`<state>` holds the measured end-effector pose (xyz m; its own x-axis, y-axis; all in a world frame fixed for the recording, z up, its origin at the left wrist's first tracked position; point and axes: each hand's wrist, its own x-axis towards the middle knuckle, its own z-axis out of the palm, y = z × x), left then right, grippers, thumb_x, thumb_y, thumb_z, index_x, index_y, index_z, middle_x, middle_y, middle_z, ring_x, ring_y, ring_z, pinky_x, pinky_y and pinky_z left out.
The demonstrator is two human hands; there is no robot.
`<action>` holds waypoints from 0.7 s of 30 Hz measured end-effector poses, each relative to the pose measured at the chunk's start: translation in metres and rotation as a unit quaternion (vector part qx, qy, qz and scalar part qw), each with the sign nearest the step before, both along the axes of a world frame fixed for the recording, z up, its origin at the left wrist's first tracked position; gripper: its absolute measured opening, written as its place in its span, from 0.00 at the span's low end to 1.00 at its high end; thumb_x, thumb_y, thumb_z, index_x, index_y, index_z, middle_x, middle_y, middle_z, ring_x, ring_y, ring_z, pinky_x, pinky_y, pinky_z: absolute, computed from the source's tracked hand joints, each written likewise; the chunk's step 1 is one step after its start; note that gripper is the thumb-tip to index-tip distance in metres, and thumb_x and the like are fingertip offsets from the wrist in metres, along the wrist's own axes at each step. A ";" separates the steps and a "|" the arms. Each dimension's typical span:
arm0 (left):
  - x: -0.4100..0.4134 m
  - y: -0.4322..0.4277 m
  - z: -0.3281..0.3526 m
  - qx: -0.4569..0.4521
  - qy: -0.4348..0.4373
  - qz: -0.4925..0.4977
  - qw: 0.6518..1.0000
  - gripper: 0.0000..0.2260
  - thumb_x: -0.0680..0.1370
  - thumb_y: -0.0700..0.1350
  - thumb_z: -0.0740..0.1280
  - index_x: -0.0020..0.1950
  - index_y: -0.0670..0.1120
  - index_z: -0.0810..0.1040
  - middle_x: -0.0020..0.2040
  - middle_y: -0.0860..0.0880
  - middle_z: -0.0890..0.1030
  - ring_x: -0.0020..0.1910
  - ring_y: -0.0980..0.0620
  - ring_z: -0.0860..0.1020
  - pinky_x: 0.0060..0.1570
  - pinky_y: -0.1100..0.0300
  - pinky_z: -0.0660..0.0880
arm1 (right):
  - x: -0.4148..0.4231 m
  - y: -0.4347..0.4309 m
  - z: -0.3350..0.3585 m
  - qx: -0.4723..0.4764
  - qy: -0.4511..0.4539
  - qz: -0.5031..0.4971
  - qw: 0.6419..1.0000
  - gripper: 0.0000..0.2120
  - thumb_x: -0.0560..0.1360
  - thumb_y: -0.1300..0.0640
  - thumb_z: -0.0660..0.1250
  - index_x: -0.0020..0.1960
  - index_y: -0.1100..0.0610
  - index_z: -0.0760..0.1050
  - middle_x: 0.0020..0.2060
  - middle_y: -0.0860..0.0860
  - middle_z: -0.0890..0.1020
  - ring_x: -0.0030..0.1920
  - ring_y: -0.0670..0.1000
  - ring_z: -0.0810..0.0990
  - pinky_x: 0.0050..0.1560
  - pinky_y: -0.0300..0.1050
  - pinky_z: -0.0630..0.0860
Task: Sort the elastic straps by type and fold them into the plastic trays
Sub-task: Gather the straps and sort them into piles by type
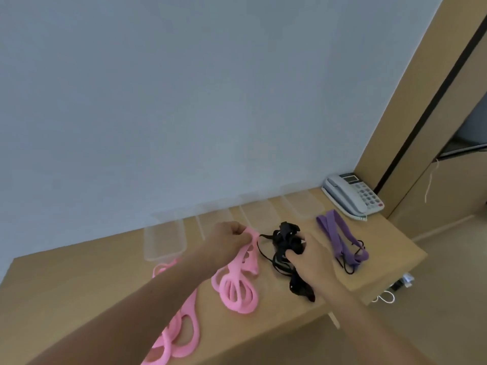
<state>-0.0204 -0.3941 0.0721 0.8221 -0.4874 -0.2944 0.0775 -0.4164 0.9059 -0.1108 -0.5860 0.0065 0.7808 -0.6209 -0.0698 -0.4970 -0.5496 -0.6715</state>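
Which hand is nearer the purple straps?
Right. The right hand grips the black straps just beside the purple straps; the left hand pinches a pink strap, beyond the black ones.

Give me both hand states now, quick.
left hand: closed, pinching pink strap.
right hand: closed, fingers curled on black straps.

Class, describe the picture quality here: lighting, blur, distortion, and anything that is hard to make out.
Head view: dim, bluish light; wide-angle lens slants the table; clear trays fade into the wall; black straps show little detail; left hand and right hand look soft.
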 end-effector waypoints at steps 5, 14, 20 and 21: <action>0.001 -0.025 -0.001 0.036 0.022 0.063 0.997 0.06 0.78 0.37 0.65 0.49 0.38 0.82 0.37 0.46 0.83 0.32 0.54 0.79 0.32 0.65 0.74 | 0.036 -0.048 -0.037 0.015 0.053 0.066 0.996 0.24 0.74 0.50 0.70 0.68 0.53 0.69 0.54 0.50 0.81 0.52 0.53 0.79 0.49 0.46 0.76; -0.005 -0.047 -0.006 0.036 0.060 0.159 0.985 0.14 0.77 0.36 0.65 0.61 0.43 0.78 0.43 0.43 0.85 0.37 0.50 0.82 0.40 0.61 0.78 | 0.046 -0.085 -0.096 -0.023 0.119 0.145 0.982 0.33 0.74 0.39 0.67 0.71 0.56 0.65 0.63 0.53 0.71 0.56 0.54 0.78 0.46 0.45 0.74; -0.002 -0.055 -0.006 0.035 0.065 0.167 0.983 0.09 0.78 0.37 0.63 0.53 0.42 0.82 0.48 0.41 0.85 0.40 0.48 0.82 0.41 0.60 0.77 | 0.046 -0.084 -0.074 -0.100 -0.022 0.158 0.982 0.32 0.72 0.39 0.67 0.69 0.57 0.68 0.66 0.53 0.71 0.64 0.55 0.69 0.62 0.47 0.70; -0.002 -0.056 -0.005 0.029 0.064 0.169 0.983 0.09 0.79 0.37 0.63 0.54 0.41 0.82 0.47 0.41 0.85 0.39 0.49 0.82 0.39 0.62 0.76 | 0.044 -0.080 -0.062 -0.070 -0.059 0.193 0.977 0.33 0.70 0.37 0.66 0.69 0.55 0.68 0.65 0.51 0.71 0.65 0.53 0.68 0.63 0.46 0.68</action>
